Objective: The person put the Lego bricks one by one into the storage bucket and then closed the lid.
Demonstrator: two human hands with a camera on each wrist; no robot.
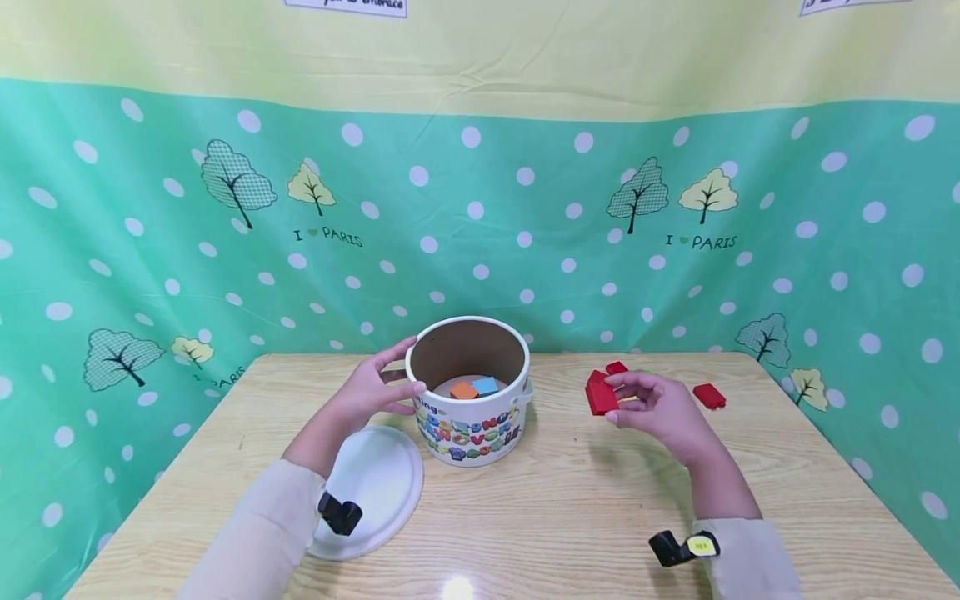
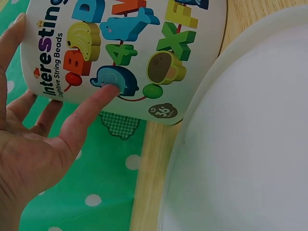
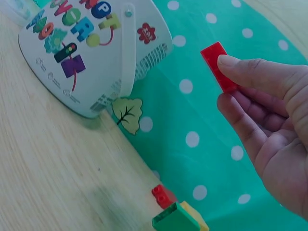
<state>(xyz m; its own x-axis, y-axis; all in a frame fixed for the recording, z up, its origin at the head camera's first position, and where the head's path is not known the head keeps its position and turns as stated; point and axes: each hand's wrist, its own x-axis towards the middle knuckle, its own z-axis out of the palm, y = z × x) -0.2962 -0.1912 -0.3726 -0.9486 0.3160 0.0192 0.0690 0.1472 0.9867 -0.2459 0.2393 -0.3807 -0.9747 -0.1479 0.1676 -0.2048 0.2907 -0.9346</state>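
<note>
A white printed bucket [image 1: 472,429] stands upright with an orange block [image 1: 463,389] and a light-blue block [image 1: 485,386] inside. My left hand [image 1: 372,387] spreads its straight fingers and thumb against the bucket's left side, near the rim. The left wrist view shows the thumb over the printed elephant. Right of the bucket, my right hand [image 1: 654,410] pinches a red toy brick [image 1: 601,393] between thumb and fingers, raised above the table. In the right wrist view this brick [image 3: 216,60] appears narrow, with the thumb across its face.
A round white lid [image 1: 375,483] lies left of the bucket, under my left forearm. Another red brick [image 1: 708,396] lies at the right. Behind my right hand are a red brick [image 3: 163,196], a green brick [image 3: 176,219] and a yellow piece [image 3: 195,216]. A dotted green cloth [image 1: 480,225] hangs behind the table.
</note>
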